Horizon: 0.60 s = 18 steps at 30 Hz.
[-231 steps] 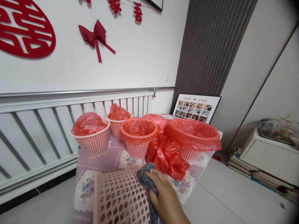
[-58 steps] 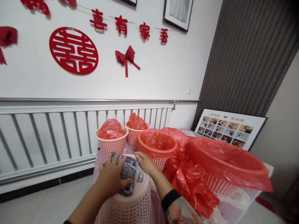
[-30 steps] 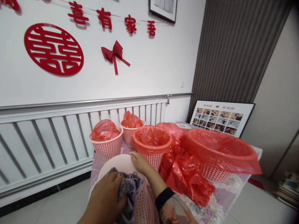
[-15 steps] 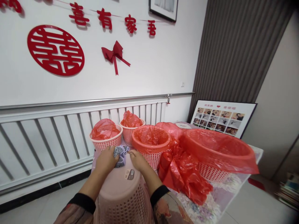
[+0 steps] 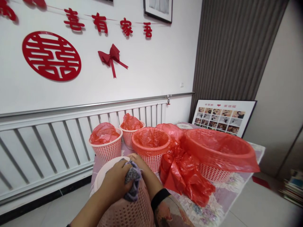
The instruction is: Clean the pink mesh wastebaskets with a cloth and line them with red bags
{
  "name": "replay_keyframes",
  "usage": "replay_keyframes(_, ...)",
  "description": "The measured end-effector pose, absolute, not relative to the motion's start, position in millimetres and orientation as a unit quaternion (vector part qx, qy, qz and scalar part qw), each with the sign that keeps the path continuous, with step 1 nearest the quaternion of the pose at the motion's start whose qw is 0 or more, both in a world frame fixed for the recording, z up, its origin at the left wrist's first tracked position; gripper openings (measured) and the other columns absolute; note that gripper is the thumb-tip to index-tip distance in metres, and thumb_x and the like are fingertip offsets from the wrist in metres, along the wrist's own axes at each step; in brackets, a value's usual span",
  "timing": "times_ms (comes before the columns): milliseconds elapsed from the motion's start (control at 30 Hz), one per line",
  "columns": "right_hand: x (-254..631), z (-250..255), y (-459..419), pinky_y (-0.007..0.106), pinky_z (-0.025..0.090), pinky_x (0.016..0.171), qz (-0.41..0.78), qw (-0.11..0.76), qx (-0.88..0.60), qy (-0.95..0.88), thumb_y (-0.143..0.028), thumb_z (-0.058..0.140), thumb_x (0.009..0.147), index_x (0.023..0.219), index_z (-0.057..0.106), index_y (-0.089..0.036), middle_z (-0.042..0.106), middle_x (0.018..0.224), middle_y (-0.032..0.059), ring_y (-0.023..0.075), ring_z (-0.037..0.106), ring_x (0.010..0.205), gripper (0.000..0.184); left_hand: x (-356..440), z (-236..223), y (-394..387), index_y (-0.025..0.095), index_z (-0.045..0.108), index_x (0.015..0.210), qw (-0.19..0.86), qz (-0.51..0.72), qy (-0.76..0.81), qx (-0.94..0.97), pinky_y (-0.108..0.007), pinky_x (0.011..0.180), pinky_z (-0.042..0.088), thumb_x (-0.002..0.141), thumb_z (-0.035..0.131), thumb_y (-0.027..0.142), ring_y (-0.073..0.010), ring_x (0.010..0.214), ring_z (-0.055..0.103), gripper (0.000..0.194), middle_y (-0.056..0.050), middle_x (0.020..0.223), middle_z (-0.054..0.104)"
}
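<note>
Both hands work low in the frame: left hand (image 5: 115, 184) grips a grey cloth (image 5: 132, 181) against the upturned pink basket (image 5: 132, 211), while right hand (image 5: 138, 162) lies flat, steadying it.

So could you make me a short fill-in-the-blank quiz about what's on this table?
1. The left hand presses a grey ____ against the upturned pink basket.
2. The right hand rests on the basket's ____, which faces up.
3. The bags lining the other baskets, like the wide basket, are coloured ____.
4. On the wall hangs a red ____ beside the round emblem.

Missing words: cloth; base; red; bow
</note>
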State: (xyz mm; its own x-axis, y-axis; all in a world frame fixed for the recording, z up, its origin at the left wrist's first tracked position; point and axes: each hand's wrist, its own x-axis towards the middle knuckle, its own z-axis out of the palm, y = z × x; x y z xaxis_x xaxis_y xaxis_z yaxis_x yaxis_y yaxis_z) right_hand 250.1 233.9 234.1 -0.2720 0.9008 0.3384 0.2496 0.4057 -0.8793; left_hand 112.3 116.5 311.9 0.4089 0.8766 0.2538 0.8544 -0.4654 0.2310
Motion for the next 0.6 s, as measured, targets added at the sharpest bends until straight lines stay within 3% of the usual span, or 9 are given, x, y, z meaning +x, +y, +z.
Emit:
replay_keyframes(100,250.3,233.2,234.6,0.042,0.054,0.091,0.373,0.446,-0.416,-0.699,-0.039,0.063,0.098,0.092,0.068,-0.016,0.072,0.097,0.0034,0.0193,0.069,0.093,0.024,109.7,315.5,146.4,0.018,0.067,0.113,0.029,0.166,0.537,0.827,-0.042,0.102,0.048,0.079,0.058,0.023,-0.0299,0.114,0.062,0.035,-0.013,0.120,0.067)
replay_keyframes(200,251.7,235.6,232.0,0.042,0.052,0.095,0.370,0.445,-0.434,-0.691,-0.030,0.058,0.098,0.095,0.070,-0.016,0.075,0.102,0.0057,0.0217,0.068,0.099,0.019,100.0,310.1,177.1,0.017,0.066,0.106,0.027,0.175,0.562,0.808,-0.044,0.101,0.046,0.080,0.060,0.024,-0.0326,0.113,0.062,0.028,-0.016,0.117,0.068)
replay_keyframes(367,251.9,242.9,226.7,0.038,0.046,0.103,0.368,0.429,-0.467,-0.680,-0.021,0.047,0.094,0.100,0.075,-0.018,0.077,0.112,0.0084,0.0243,0.067,0.110,0.029,71.7,303.5,206.1,0.016,0.066,0.107,0.062,0.233,0.602,0.761,-0.050,0.101,0.045,0.079,0.061,0.025,-0.0370,0.116,0.063,0.030,-0.021,0.120,0.068)
replay_keyframes(500,251.5,247.3,223.7,0.038,0.046,0.104,0.379,0.418,-0.483,-0.670,-0.022,0.046,0.092,0.106,0.075,-0.015,0.076,0.118,0.0115,0.0248,0.068,0.113,0.034,36.8,297.1,198.6,0.019,0.066,0.102,0.146,0.324,0.606,0.711,-0.041,0.098,0.049,0.080,0.057,0.030,-0.0289,0.105,0.068,0.026,-0.013,0.111,0.075)
replay_keyframes(600,251.9,249.3,222.6,0.039,0.046,0.104,0.386,0.416,-0.483,-0.667,-0.023,0.043,0.092,0.109,0.075,-0.013,0.076,0.120,0.0132,0.0258,0.067,0.114,0.037,13.8,279.8,174.3,0.017,0.062,0.114,0.203,0.412,0.619,0.637,-0.040,0.096,0.053,0.082,0.054,0.044,-0.0276,0.104,0.071,0.043,-0.013,0.114,0.075)
